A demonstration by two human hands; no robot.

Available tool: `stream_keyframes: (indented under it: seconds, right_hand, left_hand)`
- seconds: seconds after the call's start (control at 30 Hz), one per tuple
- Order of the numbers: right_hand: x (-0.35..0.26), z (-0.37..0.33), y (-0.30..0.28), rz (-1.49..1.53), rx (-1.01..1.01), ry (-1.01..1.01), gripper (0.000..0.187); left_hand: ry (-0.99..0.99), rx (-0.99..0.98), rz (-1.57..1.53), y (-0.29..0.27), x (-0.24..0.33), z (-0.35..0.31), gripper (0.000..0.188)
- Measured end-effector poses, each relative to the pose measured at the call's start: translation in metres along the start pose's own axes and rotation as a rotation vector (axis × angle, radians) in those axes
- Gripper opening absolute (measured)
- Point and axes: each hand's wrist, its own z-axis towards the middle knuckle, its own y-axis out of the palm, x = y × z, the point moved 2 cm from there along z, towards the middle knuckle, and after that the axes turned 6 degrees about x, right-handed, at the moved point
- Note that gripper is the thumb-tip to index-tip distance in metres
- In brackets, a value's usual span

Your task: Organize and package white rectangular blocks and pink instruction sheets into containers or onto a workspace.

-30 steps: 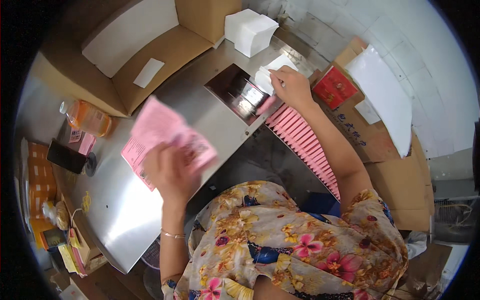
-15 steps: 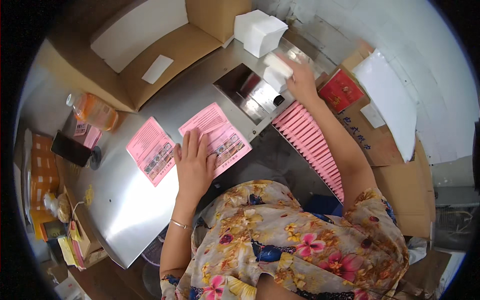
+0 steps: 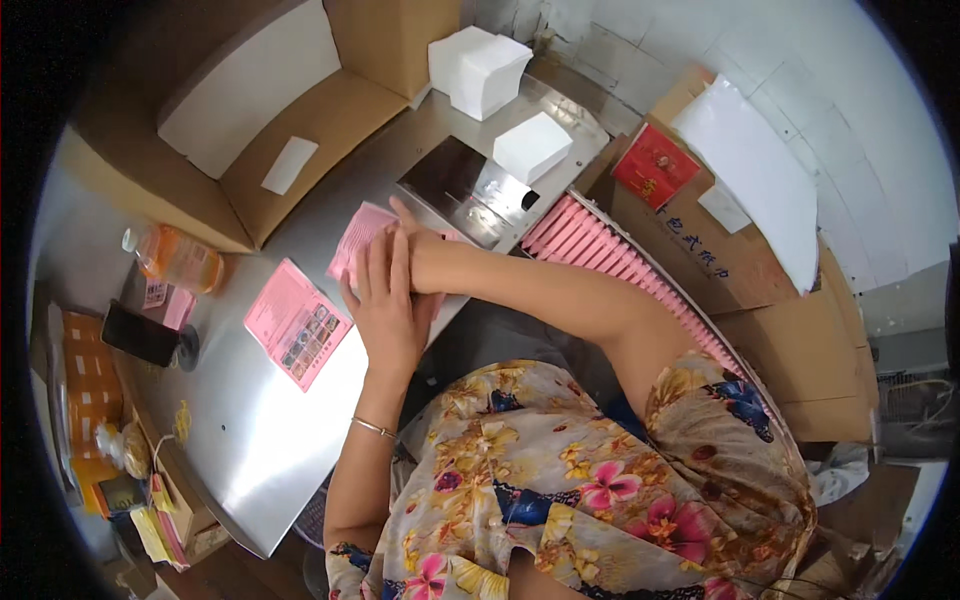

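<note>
While left hand [image 3: 387, 300], fingers extended, partly covers pink packet [image 3: 357, 235], right hand [image 3: 427, 262] grip hidden; bottle [image 3: 182, 258], phone [image 3: 140, 333] leftward.

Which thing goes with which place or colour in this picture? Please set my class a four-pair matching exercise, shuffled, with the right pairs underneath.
Column one
1. Left hand
2. Bottle
3. Red packet
4. White block of paper beside the dark panel

Column two
A. against brown cardboard, at the right
B. orange-tinted, at the left
C. on the metal table, near a taller white stack
D. overlapping the right hand in view

Right pairs: 1-D, 2-B, 3-A, 4-C
</note>
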Motion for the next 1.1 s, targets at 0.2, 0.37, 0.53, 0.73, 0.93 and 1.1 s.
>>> stream_keyframes:
  seconds: [0.2,0.37,0.53,0.73,0.93,1.1]
  right_hand:
    - [0.032,-0.060,-0.042,0.341,0.436,-0.091,0.027]
    - [0.106,-0.099,-0.071,0.247,0.633,0.383,0.027]
    - [0.143,-0.123,-0.040,-0.013,0.530,0.586,0.031]
    - [0.144,-0.128,-0.035,0.170,0.499,0.638,0.023]
    - [0.134,-0.122,-0.044,0.151,0.399,0.660,0.027]
    - [0.147,-0.129,-0.032,-0.305,0.582,0.443,0.045]
  left_hand:
    - [-0.033,-0.017,0.079,-0.005,-0.019,-0.009,0.062]
    - [-0.092,-0.110,-0.218,-0.020,-0.015,0.001,0.022]
    - [0.211,0.097,-0.005,-0.010,-0.017,0.017,0.018]
    - [-0.001,-0.089,0.005,-0.001,-0.021,0.014,0.007]
    - [-0.048,0.016,0.002,0.004,-0.020,0.011,0.007]
    - [-0.080,0.002,-0.056,-0.003,-0.015,0.010,0.006]
